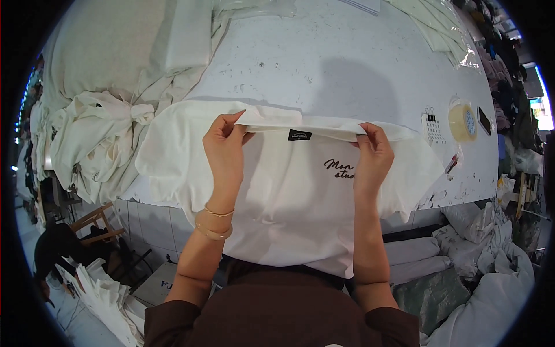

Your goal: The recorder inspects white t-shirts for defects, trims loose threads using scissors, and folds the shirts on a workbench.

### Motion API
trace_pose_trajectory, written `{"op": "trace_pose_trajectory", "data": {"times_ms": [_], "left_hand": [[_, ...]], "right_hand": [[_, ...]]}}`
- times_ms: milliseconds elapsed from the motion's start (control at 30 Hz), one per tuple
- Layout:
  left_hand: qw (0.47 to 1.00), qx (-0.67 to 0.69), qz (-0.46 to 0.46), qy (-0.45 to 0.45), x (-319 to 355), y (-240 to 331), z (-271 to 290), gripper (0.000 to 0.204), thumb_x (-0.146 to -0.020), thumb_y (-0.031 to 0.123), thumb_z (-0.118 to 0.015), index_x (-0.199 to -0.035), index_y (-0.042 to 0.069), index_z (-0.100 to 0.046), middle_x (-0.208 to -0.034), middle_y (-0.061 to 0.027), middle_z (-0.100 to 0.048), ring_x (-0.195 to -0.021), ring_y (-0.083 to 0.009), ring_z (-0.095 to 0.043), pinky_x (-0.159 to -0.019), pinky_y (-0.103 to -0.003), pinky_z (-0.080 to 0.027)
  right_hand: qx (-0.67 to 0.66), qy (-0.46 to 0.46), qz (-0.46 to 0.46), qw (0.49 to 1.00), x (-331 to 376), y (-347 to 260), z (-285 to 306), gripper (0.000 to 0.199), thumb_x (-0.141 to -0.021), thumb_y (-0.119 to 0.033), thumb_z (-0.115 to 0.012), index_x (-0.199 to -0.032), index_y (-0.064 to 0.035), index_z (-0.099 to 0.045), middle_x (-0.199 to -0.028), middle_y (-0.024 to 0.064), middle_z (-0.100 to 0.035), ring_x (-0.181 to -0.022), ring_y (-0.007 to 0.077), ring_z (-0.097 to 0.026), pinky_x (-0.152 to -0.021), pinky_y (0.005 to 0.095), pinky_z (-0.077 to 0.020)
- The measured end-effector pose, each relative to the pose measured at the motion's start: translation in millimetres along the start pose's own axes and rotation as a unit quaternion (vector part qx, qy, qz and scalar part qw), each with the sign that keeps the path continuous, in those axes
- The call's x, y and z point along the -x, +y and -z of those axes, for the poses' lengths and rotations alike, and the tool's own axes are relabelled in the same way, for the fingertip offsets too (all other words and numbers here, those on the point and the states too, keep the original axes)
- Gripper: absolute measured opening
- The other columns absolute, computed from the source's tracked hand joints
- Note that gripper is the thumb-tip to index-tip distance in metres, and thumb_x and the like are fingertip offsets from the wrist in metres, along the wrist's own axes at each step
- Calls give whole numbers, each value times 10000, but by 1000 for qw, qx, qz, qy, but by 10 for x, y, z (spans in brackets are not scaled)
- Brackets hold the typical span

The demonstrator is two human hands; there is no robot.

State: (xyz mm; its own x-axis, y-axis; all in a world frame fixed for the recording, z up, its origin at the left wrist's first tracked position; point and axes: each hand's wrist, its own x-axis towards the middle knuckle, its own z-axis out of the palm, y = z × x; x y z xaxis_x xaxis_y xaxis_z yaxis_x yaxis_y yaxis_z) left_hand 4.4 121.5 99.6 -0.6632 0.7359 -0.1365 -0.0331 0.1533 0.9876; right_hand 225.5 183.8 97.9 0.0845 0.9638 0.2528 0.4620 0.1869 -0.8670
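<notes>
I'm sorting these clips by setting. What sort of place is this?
Probably a garment workshop or packing room. Both hands, left and right, hold a white T-shirt at its collar on a worn white table, with heaps of white cloth alongside and a tape roll.

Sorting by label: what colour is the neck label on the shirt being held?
Black, on the white shirt; neck label, head view.
</notes>
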Motion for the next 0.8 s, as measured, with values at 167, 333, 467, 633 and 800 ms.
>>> {"op": "trace_pose_trajectory", "data": {"times_ms": [167, 333, 467, 633, 800], "left_hand": [[904, 340, 247, -78, -93, 142, 239, 182, -884, 53, -483, -1009, -30, -587, -950, -89, -642, -833, -155, -625, -789, -318, -534], [864, 402, 281, -113, -111, 207, 417, 210, -891, 163, -484, -956, 9, -610, -937, -59, -649, -856, -188, -622, -801, -335, -509], [856, 434, 235, -156, -60, 87, 474, 196, -882, 203, -508, -887, 49, -629, -903, -36, -653, -866, -168, -613, -809, -328, -478], [870, 417, 220, -145, -30, 115, 439, 192, -879, 217, -517, -871, 63, -632, -875, -28, -650, -869, -154, -600, -825, -334, -461], [920, 312, 223, -83, -42, 145, 355, 159, -883, 197, -540, -838, 71, -626, -826, 4, -623, -813, -121, -579, -770, -292, -456]], "right_hand": [[-536, -88, -393, 742, -136, -39, 198, 130, -909, -64, -499, -953, -3, -605, -936, 64, -621, -866, 158, -612, -801, 301, -517], [-566, -150, -415, 696, -166, 15, 308, 160, -937, -146, -492, -967, -32, -601, -922, 48, -627, -866, 150, -605, -808, 324, -497], [-546, -178, -338, 745, -132, -16, 318, 170, -934, -185, -531, -876, -48, -613, -813, 13, -612, -759, 105, -588, -704, 281, -486], [-525, -181, -332, 762, -116, 20, 331, 182, -940, -192, -517, -860, -53, -603, -797, 5, -605, -747, 105, -588, -698, 279, -486], [-541, -196, -339, 744, -82, -19, 305, 181, -937, -194, -535, -892, -43, -624, -828, 14, -631, -753, 97, -594, -697, 260, -487]]}}
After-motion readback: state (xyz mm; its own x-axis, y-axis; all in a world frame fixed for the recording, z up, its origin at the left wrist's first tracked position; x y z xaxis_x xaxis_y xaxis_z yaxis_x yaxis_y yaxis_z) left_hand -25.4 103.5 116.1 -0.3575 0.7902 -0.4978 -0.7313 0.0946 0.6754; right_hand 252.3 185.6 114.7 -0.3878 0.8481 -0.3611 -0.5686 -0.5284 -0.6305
